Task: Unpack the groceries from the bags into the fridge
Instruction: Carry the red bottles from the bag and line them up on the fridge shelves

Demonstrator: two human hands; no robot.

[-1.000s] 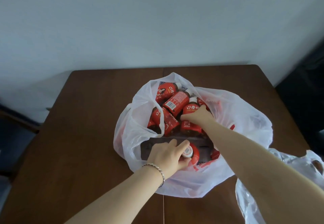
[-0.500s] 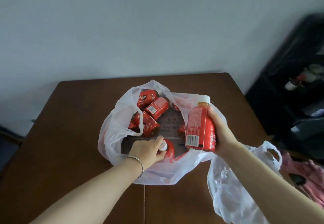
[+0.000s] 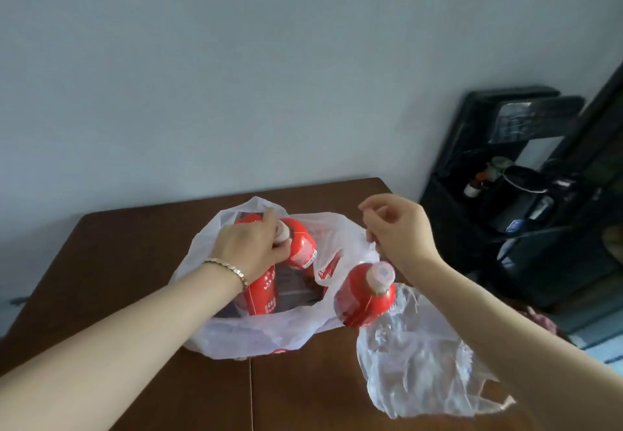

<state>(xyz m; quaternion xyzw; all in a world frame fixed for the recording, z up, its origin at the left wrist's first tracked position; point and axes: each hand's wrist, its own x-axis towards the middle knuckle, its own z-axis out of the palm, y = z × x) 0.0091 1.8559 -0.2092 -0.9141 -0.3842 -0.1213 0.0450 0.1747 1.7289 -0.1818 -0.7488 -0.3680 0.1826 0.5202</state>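
Left hand [image 3: 249, 245] grips a red-labelled plastic bottle [image 3: 301, 245] centre-frame: lift it straight from the white plastic bag [image 3: 256, 333]; right hand [image 3: 401, 231] hangs relaxed, empty.

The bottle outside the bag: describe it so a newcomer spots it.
On the brown table, find the white bag of red bottles. Just right of it, by the clear bag, one red bottle stands upright. It alone stands outside the white bag.

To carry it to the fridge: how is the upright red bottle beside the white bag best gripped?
Probably round the red body of the bottle below its pale cap, coming from the right with the free right hand: it stands upright, and the white bag crowds its left.
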